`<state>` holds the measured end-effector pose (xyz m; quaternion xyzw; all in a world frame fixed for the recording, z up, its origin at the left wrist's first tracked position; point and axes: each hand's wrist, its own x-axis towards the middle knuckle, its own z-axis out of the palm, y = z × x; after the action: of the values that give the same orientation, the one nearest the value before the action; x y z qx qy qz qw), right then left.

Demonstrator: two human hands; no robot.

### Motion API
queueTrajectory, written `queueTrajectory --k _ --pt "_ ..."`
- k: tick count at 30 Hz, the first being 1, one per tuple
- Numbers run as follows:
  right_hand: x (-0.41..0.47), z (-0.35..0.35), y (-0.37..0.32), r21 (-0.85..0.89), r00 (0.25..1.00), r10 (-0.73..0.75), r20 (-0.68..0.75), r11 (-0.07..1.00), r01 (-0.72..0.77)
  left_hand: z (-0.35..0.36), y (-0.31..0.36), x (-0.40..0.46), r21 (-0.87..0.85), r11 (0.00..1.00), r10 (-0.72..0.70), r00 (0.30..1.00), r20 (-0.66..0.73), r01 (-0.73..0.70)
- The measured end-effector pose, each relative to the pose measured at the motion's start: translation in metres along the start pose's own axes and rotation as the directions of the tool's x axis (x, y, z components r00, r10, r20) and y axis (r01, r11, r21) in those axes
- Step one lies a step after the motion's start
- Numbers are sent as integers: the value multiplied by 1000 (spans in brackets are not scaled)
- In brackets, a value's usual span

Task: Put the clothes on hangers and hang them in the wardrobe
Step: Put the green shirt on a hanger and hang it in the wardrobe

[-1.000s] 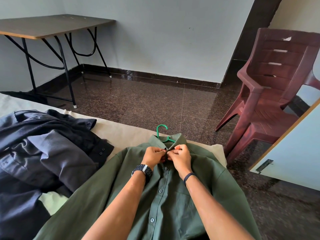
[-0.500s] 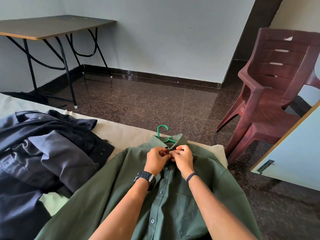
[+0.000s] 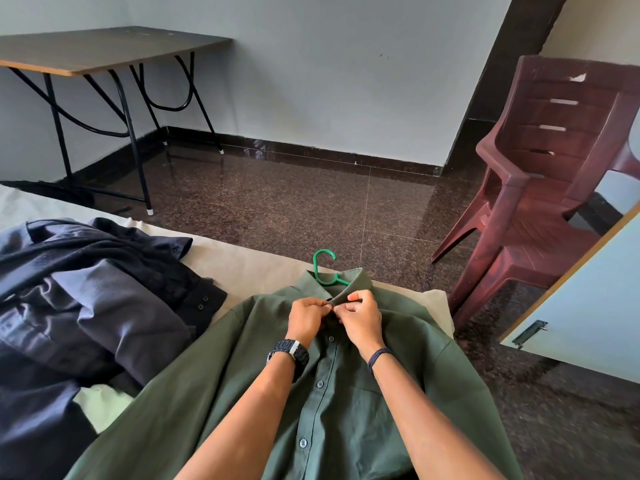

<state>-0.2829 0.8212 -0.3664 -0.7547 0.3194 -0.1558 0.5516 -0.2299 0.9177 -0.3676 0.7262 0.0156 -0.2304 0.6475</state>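
Hands (image 3: 306, 320) (image 3: 360, 318) pinching green shirt (image 3: 346, 403) collar (hanger (image 3: 323, 268) hook above).

Both forearms were stretched forward side by side, meeting just below the green shirt (image 3: 346, 403) collar. The left hand (image 3: 306, 317) and right hand (image 3: 360, 318) were curled, fingers (image 3: 353, 296) pinched on the collar fabric, knuckles nearly touching.
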Motion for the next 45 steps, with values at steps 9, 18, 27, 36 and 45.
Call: queueTrajectory --k 9,18,27,36,45 --pt "-3 0 -1 -153 989 -110 96 980 124 3 -7 -2 97 995 22 988 -155 -7" --pt "25 -20 -28 -391 980 -181 79 899 198 -4 13 13 745 614 386 922 5 -261" --pt "77 -13 -40 -705 920 -238 312 591 392 -13 31 68 823 540 285 958 17 -175" --pt "96 -2 -30 -894 920 -163 356 229 386 -11 33 88 959 237 205 973 108 -156" --pt "112 -36 -44 -706 961 -98 259 660 257 -13 59 85 776 571 339 938 72 -266"
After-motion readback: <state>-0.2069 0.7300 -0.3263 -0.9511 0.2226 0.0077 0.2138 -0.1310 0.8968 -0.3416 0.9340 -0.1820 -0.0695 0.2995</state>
